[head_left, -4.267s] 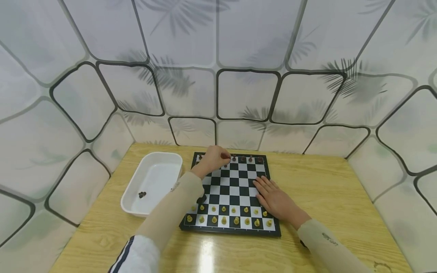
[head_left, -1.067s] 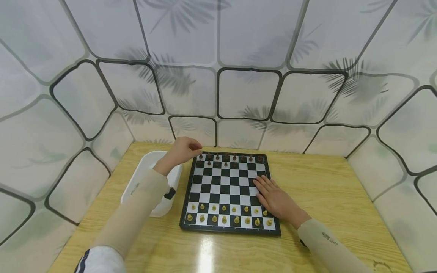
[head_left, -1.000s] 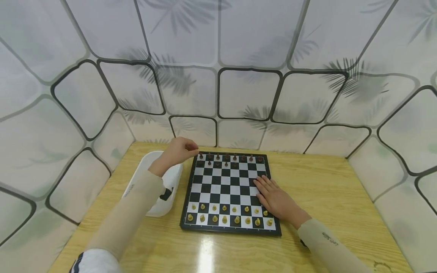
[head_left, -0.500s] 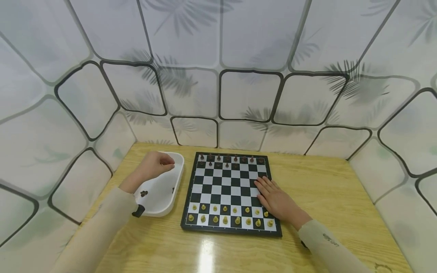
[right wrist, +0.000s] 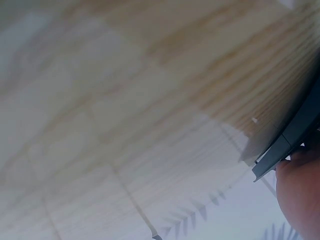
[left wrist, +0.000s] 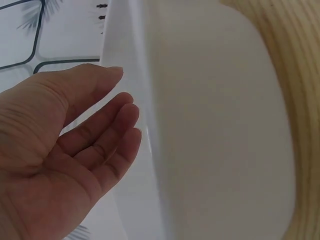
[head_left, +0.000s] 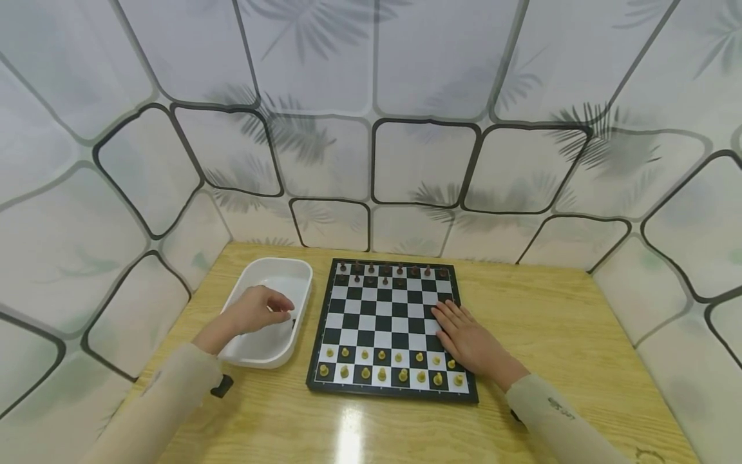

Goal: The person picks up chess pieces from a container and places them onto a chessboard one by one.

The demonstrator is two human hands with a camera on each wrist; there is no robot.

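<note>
My left hand [head_left: 255,310] hovers over the white tray [head_left: 282,265]. In the left wrist view its thumb and fingers are loosely bent and apart, with nothing between them, beside the tray wall [left wrist: 220,125]. The right hand [head_left: 468,336] lies flat, fingers straight, on the right edge of the chessboard [head_left: 384,309]. Along the board's far side stand dark red chess pieces [head_left: 400,267], one full row and part of a second. Two rows of yellow chess pieces [head_left: 382,373] line the near side. A small dark thing [head_left: 294,321] shows at the tray's right wall; my left hand covers part of the tray floor.
The wooden table [head_left: 522,309] runs back to a patterned wall covering [head_left: 423,161], which also closes in both sides. The tray stands left of the chessboard, with a narrow strip of table between them. A black strap [head_left: 222,386] shows under my left wrist.
My left hand has moved from the board's far rows left and down to the tray, now covering the dark pieces seen there. More dark red pieces show in the second row. The right hand has stayed put.
</note>
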